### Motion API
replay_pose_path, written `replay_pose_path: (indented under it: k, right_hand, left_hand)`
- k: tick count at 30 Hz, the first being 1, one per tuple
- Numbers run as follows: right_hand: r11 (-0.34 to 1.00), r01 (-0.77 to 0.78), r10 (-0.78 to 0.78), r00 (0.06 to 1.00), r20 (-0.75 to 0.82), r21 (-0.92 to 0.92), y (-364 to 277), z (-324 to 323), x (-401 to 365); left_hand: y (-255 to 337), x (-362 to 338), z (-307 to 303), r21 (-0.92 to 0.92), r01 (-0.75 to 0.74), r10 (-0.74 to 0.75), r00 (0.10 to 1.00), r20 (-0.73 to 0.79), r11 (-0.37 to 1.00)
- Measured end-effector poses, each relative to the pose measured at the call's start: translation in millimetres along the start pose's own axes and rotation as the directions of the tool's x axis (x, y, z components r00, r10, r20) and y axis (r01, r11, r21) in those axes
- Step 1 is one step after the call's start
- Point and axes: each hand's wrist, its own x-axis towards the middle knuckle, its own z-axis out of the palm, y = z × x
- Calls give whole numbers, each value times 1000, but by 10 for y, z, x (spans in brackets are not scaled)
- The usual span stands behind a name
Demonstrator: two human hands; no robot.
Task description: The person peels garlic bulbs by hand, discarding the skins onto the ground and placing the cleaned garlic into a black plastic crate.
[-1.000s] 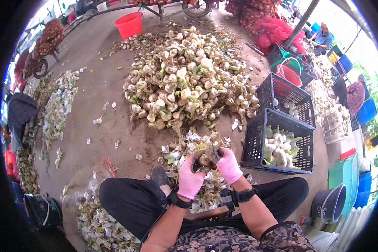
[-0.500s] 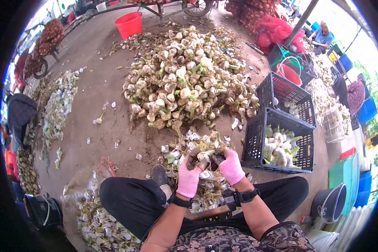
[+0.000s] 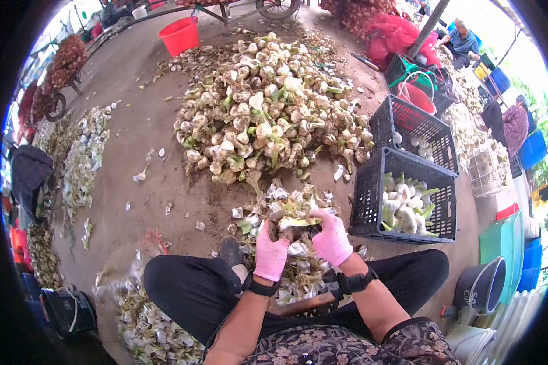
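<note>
In pink gloves with dirt-darkened fingers, both my hands are closed on one garlic bulb (image 3: 296, 222) over the heap of peelings between my legs. My left hand (image 3: 273, 250) grips its left end. At the other end, the fingers of my right hand (image 3: 332, 238) pinch the pale green stem part; their tips are partly hidden. Loose skins and stalks (image 3: 304, 267) lie under the hands. Just ahead rises a large pile of untrimmed garlic (image 3: 268, 115). To the right, a black crate (image 3: 362, 213) holds cleaned white bulbs with short green stems.
Behind that crate stands a second black crate (image 3: 380, 125) with a few bulbs, near a red bucket (image 3: 417, 97). Another red bucket (image 3: 181, 38) is beyond the pile. Dark buckets (image 3: 481, 286) sit at right. A person (image 3: 461, 42) sits at far right; peelings (image 3: 82, 161) lie left.
My right hand's fingers have shifted along the garlic, whose pale green stem now shows lengthwise between the hands. The view has tilted slightly.
</note>
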Motion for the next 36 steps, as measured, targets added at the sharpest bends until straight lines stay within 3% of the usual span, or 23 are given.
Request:
replay_pose_path:
  k: [5, 7, 8, 9, 11, 13, 14, 15, 16, 17, 19, 21, 23, 25, 29, 31, 32, 34, 36]
  right_hand:
    - [997, 77, -76, 996, -39, 18, 124, 116, 136]
    - [989, -139, 132, 984, -116, -55, 214, 85, 209]
    - [944, -330, 327, 934, -145, 9, 429, 43, 285]
    - [918, -396, 391, 913, -114, -27, 646, 0, 318]
    - [963, -216, 205, 975, -81, -162, 650, -86, 292]
    - [993, -96, 98, 995, 30, -64, 477, -131, 222]
    - [994, -71, 61, 992, 112, 81, 370, -166, 230]
    - [994, -72, 62, 991, 115, 83, 277, -171, 219]
    - [911, -163, 79, 971, 227, 379, 192, -163, 205]
    - [734, -269, 61, 940, 334, 624, 123, -163, 189]
    - [765, -230, 9, 938, 347, 602, 90, -140, 160]
    - [808, -233, 37, 937, 348, 541, 146, -45, 116]
    - [879, -204, 95, 960, 263, 430, 72, -40, 93]
    - [984, -128, 123, 991, 47, 126, -12, -51, 82]
    - [932, -206, 203, 978, 40, 299, 183, 64, 79]
    - [960, -166, 195, 974, -115, 224, 250, 147, 77]
    - [931, -302, 317, 947, -45, 206, 228, 127, 91]
    - [935, -326, 339, 937, -82, 137, 844, 276, 53]
    - [952, -303, 305, 952, -32, 38, 763, 164, 77]
  left_hand:
    - [4, 20, -58, -62, 52, -51, 999, 20, 997]
    - [-75, -44, -67, -115, 57, -49, 997, 67, 992]
    - [-110, -112, -100, 26, 48, -49, 998, 41, 999]
    - [-118, -127, -135, 167, 35, -38, 999, 14, 985]
    - [20, -128, -88, -103, 66, -58, 995, 79, 992]
    - [-77, -68, -113, -303, 221, -186, 972, 143, 927]
    - [107, -94, -10, -461, 264, -201, 963, 181, 847]
    - [77, -86, -13, -460, 264, -203, 963, 178, 848]
    - [45, -76, -28, -442, 244, -190, 968, 163, 863]
    - [27, -71, -43, -422, 226, -178, 973, 150, 878]
    - [31, -59, -46, -392, 218, -176, 974, 140, 894]
    - [48, -36, -35, -202, 132, -115, 989, 97, 970]
    - [-65, -22, -57, -181, 124, -113, 991, 71, 976]
    - [-106, -25, -71, -115, 87, -78, 994, 80, 990]
    - [-77, -73, -24, -189, 137, -116, 986, 118, 972]
    - [-150, -75, -37, -308, 163, -133, 984, 117, 937]
    - [-125, -95, -17, -321, 125, -82, 986, 145, 939]
    - [-17, -147, -7, -365, 174, -123, 980, 159, 914]
    - [39, -136, -49, -392, 222, -167, 971, 171, 893]
